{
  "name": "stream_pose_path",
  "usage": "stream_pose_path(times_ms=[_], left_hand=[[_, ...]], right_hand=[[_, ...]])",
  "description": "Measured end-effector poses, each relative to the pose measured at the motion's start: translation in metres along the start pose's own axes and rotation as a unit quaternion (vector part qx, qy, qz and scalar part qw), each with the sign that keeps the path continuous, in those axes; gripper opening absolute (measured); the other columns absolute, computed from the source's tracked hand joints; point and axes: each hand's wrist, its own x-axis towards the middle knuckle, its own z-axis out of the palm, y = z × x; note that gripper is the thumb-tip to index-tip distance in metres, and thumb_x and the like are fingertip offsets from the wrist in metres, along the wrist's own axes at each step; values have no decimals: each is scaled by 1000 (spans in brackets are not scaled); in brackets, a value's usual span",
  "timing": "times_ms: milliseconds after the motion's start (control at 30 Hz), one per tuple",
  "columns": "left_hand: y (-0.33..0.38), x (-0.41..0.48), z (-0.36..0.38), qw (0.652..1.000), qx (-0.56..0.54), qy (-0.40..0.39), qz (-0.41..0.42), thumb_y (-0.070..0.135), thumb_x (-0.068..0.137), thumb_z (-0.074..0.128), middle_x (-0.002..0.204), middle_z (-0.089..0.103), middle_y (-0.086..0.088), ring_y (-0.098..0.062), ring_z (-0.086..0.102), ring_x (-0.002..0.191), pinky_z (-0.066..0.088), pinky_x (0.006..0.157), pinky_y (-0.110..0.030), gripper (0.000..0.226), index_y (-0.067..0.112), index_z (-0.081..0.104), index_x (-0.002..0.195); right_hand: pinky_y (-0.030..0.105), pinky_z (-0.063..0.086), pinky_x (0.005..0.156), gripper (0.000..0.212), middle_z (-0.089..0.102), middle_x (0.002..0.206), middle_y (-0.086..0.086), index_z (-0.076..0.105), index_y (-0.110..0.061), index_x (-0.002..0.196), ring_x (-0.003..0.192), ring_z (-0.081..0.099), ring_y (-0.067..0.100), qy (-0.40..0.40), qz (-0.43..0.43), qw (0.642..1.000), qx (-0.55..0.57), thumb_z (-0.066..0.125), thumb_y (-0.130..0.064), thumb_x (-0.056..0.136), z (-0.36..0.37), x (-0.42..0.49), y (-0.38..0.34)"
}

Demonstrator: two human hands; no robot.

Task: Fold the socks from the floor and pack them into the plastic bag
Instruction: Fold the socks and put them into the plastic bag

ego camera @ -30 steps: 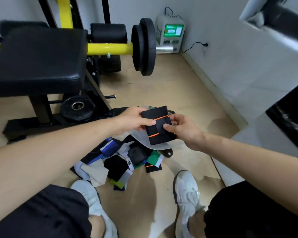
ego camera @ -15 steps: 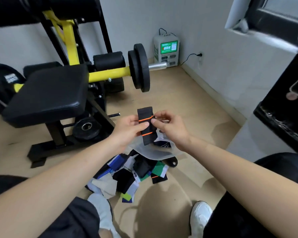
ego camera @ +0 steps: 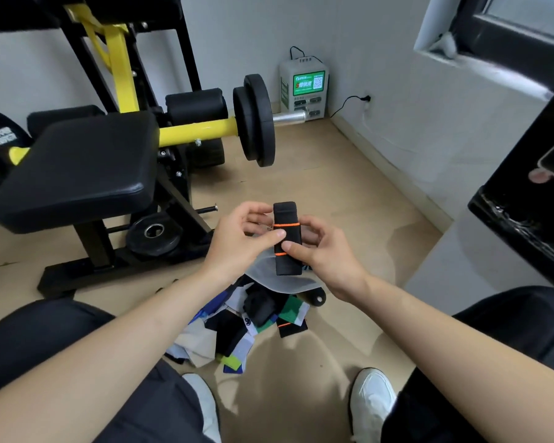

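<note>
A black sock with two orange stripes (ego camera: 286,215), folded into a narrow upright strip, is held above the floor. My left hand (ego camera: 240,241) pinches its left side with thumb across the front. My right hand (ego camera: 320,251) grips its right side, thumb on the lower stripe. Below the hands lies a translucent plastic bag (ego camera: 282,282), partly hidden by them. A heap of loose socks (ego camera: 240,330) in black, white, blue and green lies on the floor between my feet.
A black and yellow weight bench (ego camera: 77,167) with plates (ego camera: 255,119) stands at the left. A small weight plate (ego camera: 154,235) lies under it. A charging station (ego camera: 304,87) sits in the far corner. My white shoes (ego camera: 371,401) flank the sock heap. Dark furniture (ego camera: 531,203) stands at the right.
The sock went from a wide folded square to a narrow upright strip between both hands. The view has tilted upward, showing more of the bench and wall.
</note>
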Motion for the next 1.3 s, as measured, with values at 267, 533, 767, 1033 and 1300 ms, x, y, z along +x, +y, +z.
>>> stream_pose_path(times_ms=[267, 533, 767, 1033, 1300], left_hand=[[-4, 38, -3, 982, -1, -159, -106, 28, 93, 72, 100, 76, -6, -3, 71, 75, 57, 69, -18, 31, 13, 69, 120], [-66, 63, 12, 970, -23, -160, -183, 19, 92, 73, 92, 74, -8, -4, 66, 61, 52, 60, -15, 26, 6, 73, 114], [-92, 61, 25, 966, 43, -183, -175, 23, 90, 77, 88, 75, -6, -11, 66, 70, 55, 65, -20, 8, 18, 72, 93], [-128, 72, -4, 852, 434, -288, 59, 40, 91, 70, 144, 46, 3, -25, 38, 130, 35, 106, -39, 14, 37, 72, 105], [-138, 85, 1, 865, 447, -205, 103, 21, 100, 59, 148, 45, 2, -30, 56, 123, 47, 87, -42, 58, 23, 38, 154]], right_hand=[[44, 57, 85, 47, 73, 102, 23, 53, -2, 124, 90, 71, 32, -49, 74, 996, 4, 72, 7, 82, -14, 12, 15], [18, 50, 76, 53, 63, 123, -1, 57, -17, 131, 97, 62, 7, -109, -23, 959, -260, 68, 8, 84, -17, 16, 25], [7, 40, 58, 39, 66, 100, -2, 67, -18, 115, 54, 53, -3, -118, 43, 902, -412, 70, 4, 83, -29, 17, 48], [5, 40, 56, 37, 65, 104, 2, 67, -20, 114, 51, 52, -6, -113, 115, 891, -424, 70, 3, 85, -44, 21, 97], [19, 53, 66, 41, 66, 99, -1, 63, -19, 126, 75, 63, 12, -47, 128, 908, -396, 67, -2, 89, -24, 44, 128]])
